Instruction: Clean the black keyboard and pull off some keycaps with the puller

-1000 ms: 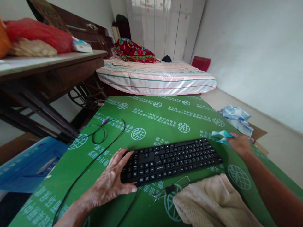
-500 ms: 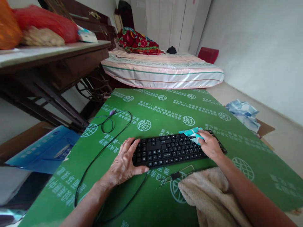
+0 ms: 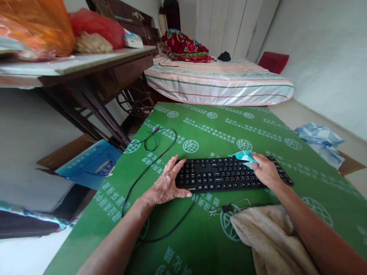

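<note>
A black keyboard (image 3: 213,176) lies flat on a green printed board, its cable (image 3: 140,173) looping off to the left. My left hand (image 3: 169,179) grips the keyboard's left end, fingers at the far edge and thumb along the near one. Pinched in my right hand (image 3: 265,170) is a crumpled teal-and-white cloth (image 3: 243,156), pressed on the keys right of the middle. Part of the keys is hidden beneath that hand. Nearer to me lie a thin wire piece with a black block (image 3: 228,208) and a beige towel (image 3: 266,229), partly behind my right forearm.
The green board (image 3: 200,124) reaches toward a bed (image 3: 220,82) with a red floral blanket (image 3: 186,47). To the left stands a table (image 3: 94,61) with orange and red bags on it. A blue box (image 3: 88,164) sits below. Blue-white fabric (image 3: 319,139) lies at the right.
The view has turned left, so everything sits farther right in the picture. My right hand with the cloth has slid slightly left along the keyboard. My left hand keeps its hold.
</note>
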A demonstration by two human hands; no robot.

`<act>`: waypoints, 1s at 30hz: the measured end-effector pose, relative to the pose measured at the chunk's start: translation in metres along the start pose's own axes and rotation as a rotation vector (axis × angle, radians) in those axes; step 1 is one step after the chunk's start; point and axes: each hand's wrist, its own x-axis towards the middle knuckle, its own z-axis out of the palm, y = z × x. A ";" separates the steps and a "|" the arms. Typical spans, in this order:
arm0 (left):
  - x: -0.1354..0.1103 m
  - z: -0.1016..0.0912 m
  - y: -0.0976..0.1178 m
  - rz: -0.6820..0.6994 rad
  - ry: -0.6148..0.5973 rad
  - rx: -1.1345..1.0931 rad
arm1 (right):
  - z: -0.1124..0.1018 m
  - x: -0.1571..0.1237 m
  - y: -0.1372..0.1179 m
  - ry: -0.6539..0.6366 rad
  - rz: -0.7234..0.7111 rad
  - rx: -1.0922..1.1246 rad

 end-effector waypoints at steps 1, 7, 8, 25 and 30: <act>0.001 -0.002 0.001 -0.001 -0.029 0.015 | 0.001 0.001 0.000 0.003 -0.001 -0.008; 0.007 -0.009 0.008 -0.037 -0.115 0.069 | 0.004 0.003 0.001 -0.008 -0.016 -0.050; 0.009 -0.009 0.009 -0.037 -0.117 0.067 | 0.004 0.003 0.000 -0.009 -0.016 -0.057; 0.004 0.001 -0.013 0.075 0.085 -0.007 | 0.012 -0.016 -0.083 -0.064 -0.161 0.014; 0.005 0.012 -0.033 0.117 0.150 0.045 | 0.017 -0.027 -0.154 -0.255 -0.280 0.034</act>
